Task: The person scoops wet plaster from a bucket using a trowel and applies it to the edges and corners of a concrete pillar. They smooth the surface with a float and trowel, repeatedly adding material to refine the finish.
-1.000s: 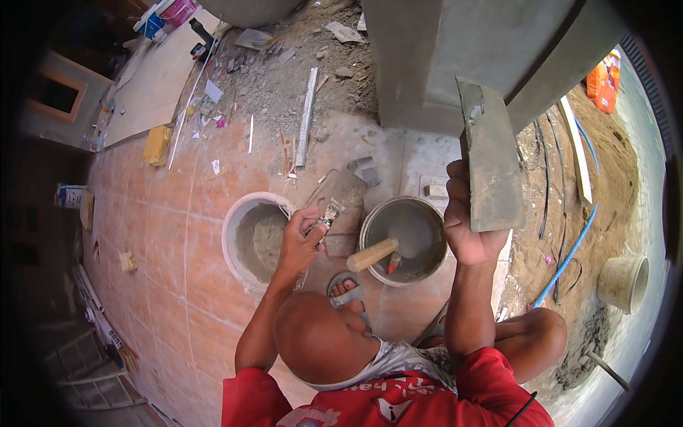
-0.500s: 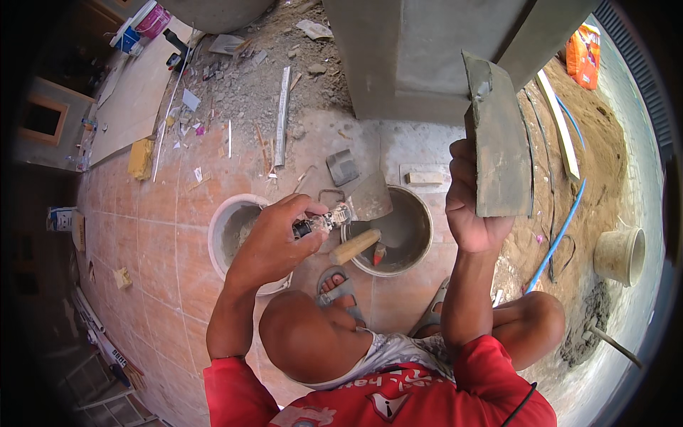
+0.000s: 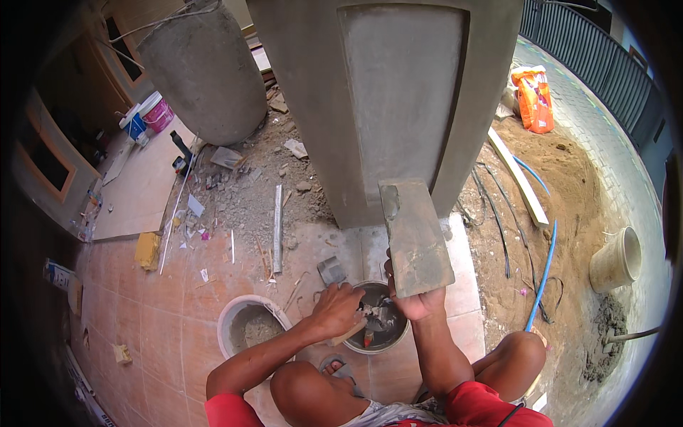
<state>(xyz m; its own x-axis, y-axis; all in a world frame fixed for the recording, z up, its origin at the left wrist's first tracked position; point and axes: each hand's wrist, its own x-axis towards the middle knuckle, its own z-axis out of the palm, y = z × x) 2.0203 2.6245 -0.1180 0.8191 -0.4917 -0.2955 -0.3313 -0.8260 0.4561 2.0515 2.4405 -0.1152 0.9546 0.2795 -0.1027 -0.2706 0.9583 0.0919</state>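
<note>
My left hand (image 3: 338, 310) is closed round the handle of a trowel, its blade (image 3: 383, 314) low over the bucket (image 3: 374, 351) of grey water and partly hidden. A wooden handle (image 3: 350, 333) leans at the bucket's rim below my fingers, and a red-tipped tool (image 3: 368, 337) stands inside. My right hand (image 3: 421, 303) grips a grey rectangular plastering float (image 3: 418, 238) from beneath, its flat face turned up. The float is in front of the foot of a smooth plastered pillar (image 3: 405, 92). Left of my left hand stands a pale bucket (image 3: 225, 329) holding grey mortar.
A small grey metal piece (image 3: 331, 270) and a long metal strip (image 3: 278, 228) lie on the tiles. Rubble (image 3: 242, 185) spreads to the left of the pillar. On the right are sand (image 3: 569, 185), a blue hose (image 3: 544, 277), a white plank (image 3: 518, 174) and a tipped bucket (image 3: 617, 260).
My left hand has moved right and down, bringing the trowel into the bucket. My right hand has lowered the float and moved it left. The view has tilted up, showing more of the pillar.
</note>
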